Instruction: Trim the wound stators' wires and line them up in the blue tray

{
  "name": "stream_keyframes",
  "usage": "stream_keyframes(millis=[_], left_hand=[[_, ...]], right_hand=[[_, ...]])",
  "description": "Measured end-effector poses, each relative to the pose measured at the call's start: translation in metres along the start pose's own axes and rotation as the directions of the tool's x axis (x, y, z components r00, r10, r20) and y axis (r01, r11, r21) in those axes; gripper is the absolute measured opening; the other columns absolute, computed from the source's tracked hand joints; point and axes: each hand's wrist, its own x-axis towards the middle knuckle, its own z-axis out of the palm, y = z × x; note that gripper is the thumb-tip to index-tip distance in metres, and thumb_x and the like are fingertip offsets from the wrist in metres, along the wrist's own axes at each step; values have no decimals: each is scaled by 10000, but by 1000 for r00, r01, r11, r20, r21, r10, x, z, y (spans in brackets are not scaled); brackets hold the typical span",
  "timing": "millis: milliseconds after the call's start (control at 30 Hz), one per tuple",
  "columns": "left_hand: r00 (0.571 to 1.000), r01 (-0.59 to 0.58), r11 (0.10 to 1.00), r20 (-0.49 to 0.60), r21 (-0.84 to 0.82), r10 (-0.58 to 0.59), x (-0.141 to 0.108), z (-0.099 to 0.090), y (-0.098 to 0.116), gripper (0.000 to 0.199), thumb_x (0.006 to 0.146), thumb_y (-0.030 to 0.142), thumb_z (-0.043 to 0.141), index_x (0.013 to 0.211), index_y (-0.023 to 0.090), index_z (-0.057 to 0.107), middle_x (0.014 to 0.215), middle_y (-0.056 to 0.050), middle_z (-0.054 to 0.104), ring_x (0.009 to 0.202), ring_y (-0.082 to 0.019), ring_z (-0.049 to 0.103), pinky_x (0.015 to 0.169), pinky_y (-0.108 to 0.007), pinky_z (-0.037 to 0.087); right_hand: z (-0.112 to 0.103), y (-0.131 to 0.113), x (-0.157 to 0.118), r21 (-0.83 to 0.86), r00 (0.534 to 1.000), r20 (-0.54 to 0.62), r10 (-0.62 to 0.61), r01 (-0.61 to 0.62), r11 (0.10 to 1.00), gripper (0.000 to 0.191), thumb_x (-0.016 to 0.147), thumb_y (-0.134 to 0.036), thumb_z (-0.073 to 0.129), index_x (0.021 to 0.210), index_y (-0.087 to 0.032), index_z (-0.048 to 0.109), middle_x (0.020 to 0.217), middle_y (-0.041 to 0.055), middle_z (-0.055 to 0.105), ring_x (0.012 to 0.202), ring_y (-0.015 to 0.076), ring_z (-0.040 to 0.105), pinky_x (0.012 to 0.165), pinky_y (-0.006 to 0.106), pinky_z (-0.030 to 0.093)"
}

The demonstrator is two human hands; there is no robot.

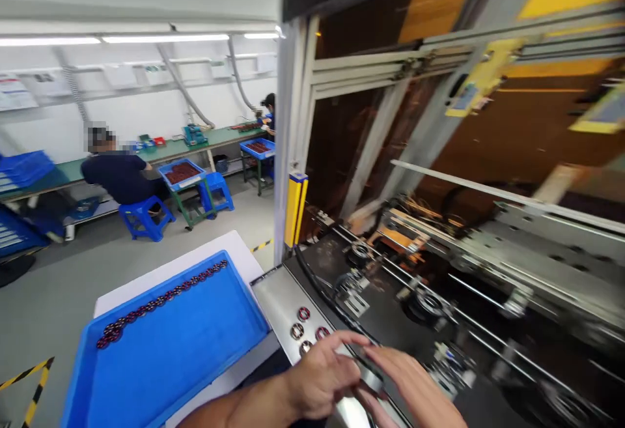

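Note:
My left hand and my right hand meet at the lower middle of the view, over a metal ledge. Between them is a silvery, curved metal piece, like a ring or band. The left fingers are curled at its near side, and the right fingers reach over it from the other side. My hands cover much of it, so its full shape is hidden. Just beyond the left hand, several small round motor stators with dark red windings lie on the ledge.
A blue tray at left holds a diagonal row of similar stators. At right stands a framed machine with rods and round fixtures; a yellow guard strip is on its post. Two people sit at a far green bench.

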Motion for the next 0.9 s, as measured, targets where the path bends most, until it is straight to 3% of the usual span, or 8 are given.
stream_keyframes(millis=[167, 300, 533, 633, 700, 800, 900], left_hand=[[1000, 10, 994, 24, -107, -7, -7, 14, 24, 325, 849, 452, 731, 1038, 228, 593, 851, 8, 712, 760, -114, 694, 719, -220, 488], [1000, -10, 1000, -7, -16, 9, -2, 21, 34, 377, 817, 441, 768, 1064, 224, 583, 886, -13, 730, 876, -154, 704, 740, -230, 490], [999, 5, 994, -38, 105, -1, 2, 28, 33, 385, 830, 468, 745, 1070, 226, 567, 902, -32, 727, 878, -196, 708, 731, -278, 505], [1000, -16, 979, -12, 204, 19, 5, 20, 34, 404, 818, 465, 756, 1089, 213, 594, 895, -40, 730, 808, -182, 698, 743, -295, 516], [1000, -8, 960, 27, 280, 0, 7, 15, 36, 396, 803, 437, 778, 1083, 199, 632, 878, -44, 730, 770, -173, 685, 742, -300, 519], [995, 0, 937, 93, 349, -34, 9, 10, 38, 376, 775, 401, 811, 1063, 188, 695, 893, -54, 728, 800, -169, 670, 743, -282, 509], [987, -17, 921, 153, 389, -46, 12, 6, 39, 356, 770, 372, 820, 1069, 198, 733, 988, -76, 732, 895, -179, 669, 790, -274, 496]], right_hand=[[-12, -24, 27, 119, 989, -49, 140, -133, 984, 254, 906, -118, 597, 1146, -200, 608, 901, 84, 661, 804, 205, 627, 690, 345, 546], [-8, -19, 27, 120, 975, -94, 202, -191, 974, 232, 895, -142, 622, 1121, -195, 619, 857, 53, 647, 769, 185, 594, 686, 337, 511], [-14, -20, 23, 250, 949, -115, 295, -260, 933, 265, 883, -136, 648, 1137, -211, 636, 1009, 89, 637, 870, 191, 604, 715, 333, 553], [-28, -13, 22, 423, 928, 98, 360, -367, 828, 230, 927, -196, 631, 1154, -205, 669, 1255, 136, 608, 1090, 213, 617, 855, 364, 561], [-38, -4, 23, 537, 877, 284, 388, -480, 694, 202, 974, -270, 584, 1114, -201, 713, 1397, 135, 557, 1203, 224, 601, 976, 408, 520], [-48, 10, 28, 632, 797, 489, 353, -603, 486, 273, 967, -396, 599, 977, -176, 761, 1440, 128, 556, 1306, 250, 550, 1098, 442, 417], [-50, 20, 34, 653, 744, 627, 233, -664, 364, 342, 948, -448, 618, 855, -148, 753, 1404, 135, 589, 1368, 255, 488, 1137, 408, 353]])
